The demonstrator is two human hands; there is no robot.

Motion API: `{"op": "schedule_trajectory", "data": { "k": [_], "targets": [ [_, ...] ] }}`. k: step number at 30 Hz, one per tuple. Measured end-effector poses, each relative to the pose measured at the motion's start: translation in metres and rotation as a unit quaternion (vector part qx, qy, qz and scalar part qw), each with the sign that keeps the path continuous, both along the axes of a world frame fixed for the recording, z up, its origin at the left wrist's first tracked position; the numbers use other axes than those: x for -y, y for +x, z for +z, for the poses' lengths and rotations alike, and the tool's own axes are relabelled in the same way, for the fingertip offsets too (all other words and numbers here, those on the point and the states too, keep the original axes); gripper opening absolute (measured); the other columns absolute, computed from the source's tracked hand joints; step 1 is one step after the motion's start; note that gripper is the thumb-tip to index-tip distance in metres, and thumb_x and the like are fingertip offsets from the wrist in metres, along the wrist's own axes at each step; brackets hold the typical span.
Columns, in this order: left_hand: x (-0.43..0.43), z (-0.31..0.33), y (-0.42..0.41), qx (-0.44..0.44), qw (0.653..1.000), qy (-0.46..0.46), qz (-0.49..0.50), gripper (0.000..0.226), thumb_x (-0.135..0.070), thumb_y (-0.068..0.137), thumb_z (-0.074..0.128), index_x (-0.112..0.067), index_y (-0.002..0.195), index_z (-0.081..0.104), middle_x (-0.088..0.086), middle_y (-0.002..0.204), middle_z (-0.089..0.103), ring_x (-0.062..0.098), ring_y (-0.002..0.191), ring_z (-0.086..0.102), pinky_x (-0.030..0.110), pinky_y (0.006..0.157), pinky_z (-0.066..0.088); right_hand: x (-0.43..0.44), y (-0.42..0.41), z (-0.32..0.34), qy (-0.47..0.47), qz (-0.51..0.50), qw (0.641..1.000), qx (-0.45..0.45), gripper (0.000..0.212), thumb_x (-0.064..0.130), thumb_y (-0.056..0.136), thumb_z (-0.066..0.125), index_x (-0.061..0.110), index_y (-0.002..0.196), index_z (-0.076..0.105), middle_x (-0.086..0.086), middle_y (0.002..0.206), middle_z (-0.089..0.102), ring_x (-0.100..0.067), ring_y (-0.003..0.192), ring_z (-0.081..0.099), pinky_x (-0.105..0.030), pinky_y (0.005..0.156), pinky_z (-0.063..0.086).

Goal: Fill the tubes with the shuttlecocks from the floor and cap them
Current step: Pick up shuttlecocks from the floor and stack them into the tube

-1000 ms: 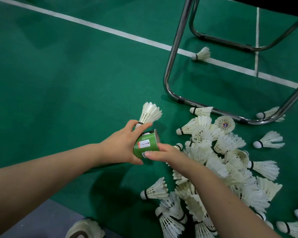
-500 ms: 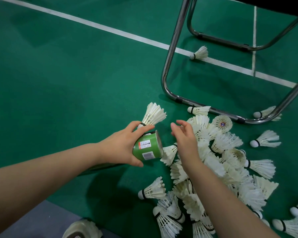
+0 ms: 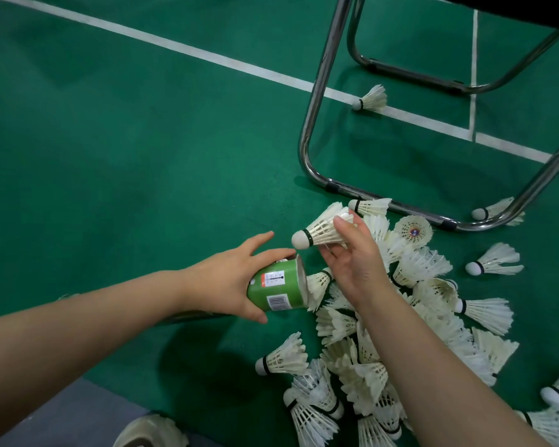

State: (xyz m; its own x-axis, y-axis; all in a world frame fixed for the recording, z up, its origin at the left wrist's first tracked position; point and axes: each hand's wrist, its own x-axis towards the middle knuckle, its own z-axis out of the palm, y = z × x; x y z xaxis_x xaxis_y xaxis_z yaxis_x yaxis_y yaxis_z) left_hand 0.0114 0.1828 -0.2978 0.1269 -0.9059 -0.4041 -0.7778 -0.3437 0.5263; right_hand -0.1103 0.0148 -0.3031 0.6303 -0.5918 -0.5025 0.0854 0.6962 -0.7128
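Seen from the head camera, looking down at a green court floor point(image 3: 117, 162). The left hand point(image 3: 229, 279) grips a green tube point(image 3: 276, 287), its open end facing right. The right hand point(image 3: 352, 259) pinches a white shuttlecock point(image 3: 320, 229) by its feathers, cork pointing left, just above the tube mouth. A pile of shuttlecocks point(image 3: 426, 304) lies beside a metal chair frame point(image 3: 317, 101). What may be a shoe point(image 3: 149, 432) shows at the bottom edge.

free: green floor point(image 3: 126, 162) left | blocked: shuttlecock pile point(image 3: 417, 301) right, chair frame point(image 3: 317, 124) behind
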Motion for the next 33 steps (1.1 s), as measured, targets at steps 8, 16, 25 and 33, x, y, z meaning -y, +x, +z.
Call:
{"op": "schedule_trajectory", "data": {
  "k": [8, 16, 25, 33],
  "targets": [
    [-0.002, -0.004, 0.013, 0.022, 0.999, -0.025, 0.027, 0.104, -0.048, 0.063, 0.078, -0.058, 0.133, 0.001, -0.011, 0.148, 0.011, 0.014, 0.125, 0.040, 0.028, 0.100, 0.038, 0.013, 0.000, -0.022, -0.052, 0.062, 0.993, -0.084, 0.049, 0.005, 0.087, 0.059, 0.014, 0.131, 0.040, -0.013, 0.114, 0.059, -0.023, 0.095, 0.062, -0.036, 0.089, 0.050],
    [0.005, -0.003, 0.023, 0.029, 0.997, -0.033, 0.058, 0.106, -0.046, 0.065, 0.078, -0.044, 0.143, 0.007, -0.009, 0.134, 0.031, 0.010, 0.112, 0.044, 0.022, 0.089, 0.039, 0.025, 0.038, -0.044, -0.314, 0.222, 0.856, -0.346, 0.061, 0.049, 0.091, 0.045, 0.022, 0.143, 0.028, -0.008, 0.146, 0.036, -0.029, 0.123, 0.048, -0.049, 0.099, 0.044],
    [0.011, -0.005, 0.029, 0.050, 0.995, -0.033, 0.074, 0.106, -0.047, 0.066, 0.077, -0.042, 0.144, 0.005, -0.006, 0.123, 0.044, 0.010, 0.106, 0.046, 0.021, 0.084, 0.037, 0.078, 0.030, -0.032, -0.565, 0.273, 0.580, -0.519, 0.039, 0.023, 0.090, 0.045, 0.020, 0.129, 0.047, -0.005, 0.123, 0.057, -0.028, 0.111, 0.050, -0.037, 0.088, 0.041],
    [0.021, -0.001, 0.030, 0.058, 0.992, -0.055, 0.099, 0.105, -0.048, 0.066, 0.076, -0.041, 0.145, 0.006, -0.004, 0.125, 0.045, 0.013, 0.107, 0.047, 0.027, 0.089, 0.042, 0.096, 0.034, -0.047, -0.475, 0.342, 0.548, -0.598, 0.036, 0.046, 0.092, 0.045, 0.018, 0.069, 0.051, 0.000, 0.070, 0.051, -0.024, 0.081, 0.054, -0.031, 0.070, 0.035]
  ]
}}
